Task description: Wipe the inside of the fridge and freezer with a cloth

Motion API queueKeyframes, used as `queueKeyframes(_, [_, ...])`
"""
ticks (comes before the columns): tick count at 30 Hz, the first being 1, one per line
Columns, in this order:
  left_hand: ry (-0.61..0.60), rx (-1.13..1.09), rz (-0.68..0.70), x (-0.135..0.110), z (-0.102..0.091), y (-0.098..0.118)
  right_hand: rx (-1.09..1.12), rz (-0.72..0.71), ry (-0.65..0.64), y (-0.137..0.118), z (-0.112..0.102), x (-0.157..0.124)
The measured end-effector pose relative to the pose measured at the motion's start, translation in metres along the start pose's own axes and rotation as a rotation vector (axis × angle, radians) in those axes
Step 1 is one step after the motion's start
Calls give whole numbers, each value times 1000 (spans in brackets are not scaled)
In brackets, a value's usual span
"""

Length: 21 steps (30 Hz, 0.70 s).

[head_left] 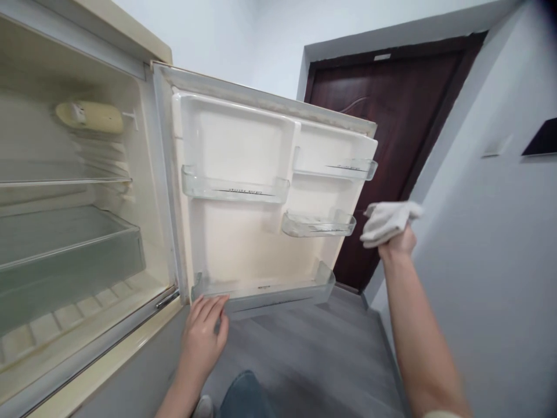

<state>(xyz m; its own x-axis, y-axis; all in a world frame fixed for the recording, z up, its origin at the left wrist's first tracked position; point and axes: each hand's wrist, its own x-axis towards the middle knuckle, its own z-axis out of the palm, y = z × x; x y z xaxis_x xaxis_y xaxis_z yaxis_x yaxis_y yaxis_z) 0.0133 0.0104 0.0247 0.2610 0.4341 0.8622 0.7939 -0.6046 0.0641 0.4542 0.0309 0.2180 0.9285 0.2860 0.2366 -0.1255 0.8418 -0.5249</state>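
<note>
Holding a crumpled white cloth beside an open refrigerator door

The right hand is closed around the lower right part of the cloth, whose folds spread up and to the left above the knuckles. Slight blur hides the exact placing of the fingers. The cloth is just beyond the free edge of the off-white door, near the right end of a clear plastic middle bin, with a narrow gap showing between them.

Well apart from the cloth, lower and to the left, the left hand has its fingers extended and slightly bent, the thumb standing away from them. The fingertips lie at the left end of a long, clear plastic bottom bin, near the hinge side; how firmly they touch it cannot be told.

Two more clear bins, an upper left one and an upper right one, line the door. Inside the cream refrigerator compartment are a glass shelf, a translucent greenish drawer and a yellowish rounded cover. Behind the cloth are a dark reddish-brown room door and a pale wall; grey flooring spreads below.
</note>
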Motion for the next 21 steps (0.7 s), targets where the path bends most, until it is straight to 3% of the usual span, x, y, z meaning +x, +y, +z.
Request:
queueKeyframes(2, [7,1,8,0,1,-1,-34,-143,-183,-27,55,12])
queueKeyframes(4, [13,1,9,-1,2,-1,-49,-180,-275,-46,103,21])
queueKeyframes(6, [18,-9,-3,-2,3,-1,-116,-263,-398,-55,140,25])
queueKeyframes(8, [24,-22,-20,-3,4,-1,-222,-295,-533,-55,163,25])
queueKeyframes(11, [23,-34,-38,-4,3,0,-380,-312,-657,-51,178,18])
queueKeyframes(14, [10,-41,-39,-3,1,0,-429,-289,-607,-50,183,10])
queueKeyframes(21, [30,-41,-39,-4,2,2,-123,-15,-495,-40,175,29])
